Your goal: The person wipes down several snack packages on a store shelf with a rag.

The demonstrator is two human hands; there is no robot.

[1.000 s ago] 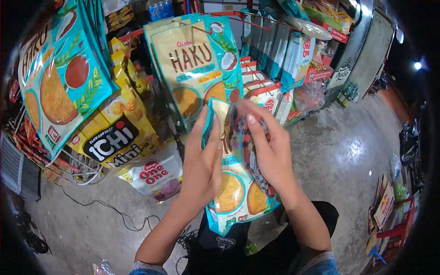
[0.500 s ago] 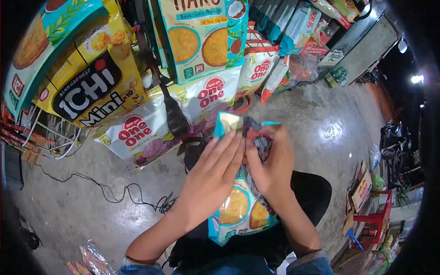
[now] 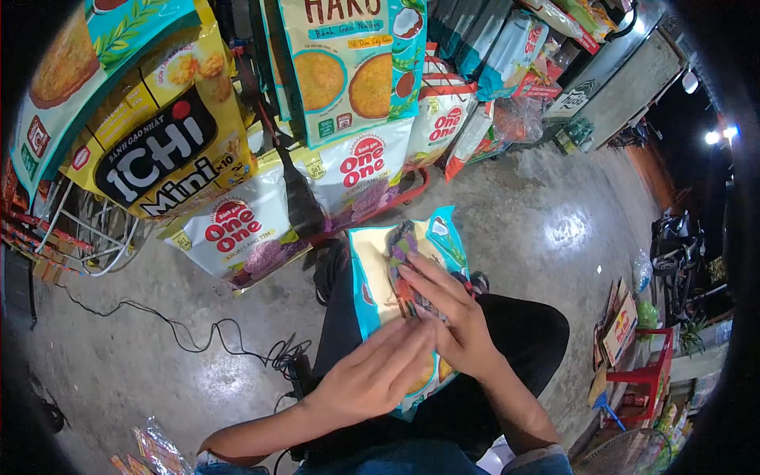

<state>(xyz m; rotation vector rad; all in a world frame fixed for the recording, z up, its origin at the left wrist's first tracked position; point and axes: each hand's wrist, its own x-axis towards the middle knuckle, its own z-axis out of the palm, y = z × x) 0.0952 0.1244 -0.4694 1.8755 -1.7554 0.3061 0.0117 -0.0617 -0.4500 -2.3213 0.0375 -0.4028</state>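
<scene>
A teal and cream snack bag (image 3: 370, 257) lies on the person's dark-trousered lap. On top of it is a crumpled dark patterned cloth (image 3: 402, 244). My right hand (image 3: 459, 317) is pressed on the cloth, its fingers bent around the cloth's right side. Near the bag's middle, my left hand (image 3: 380, 368) rests at the cloth's lower end, fingers held together and partly blurred. Whether the left fingers grip the cloth is hidden.
Hanging snack bags, among them a yellow one (image 3: 158, 119) and a teal one (image 3: 356, 71), fill the upper left and middle. A black cable (image 3: 190, 344) crosses the concrete floor. A red stool (image 3: 653, 372) stands at the right.
Both hands have moved down along the bag, the left one further. More of the bag's upper part and of the cloth now shows.
</scene>
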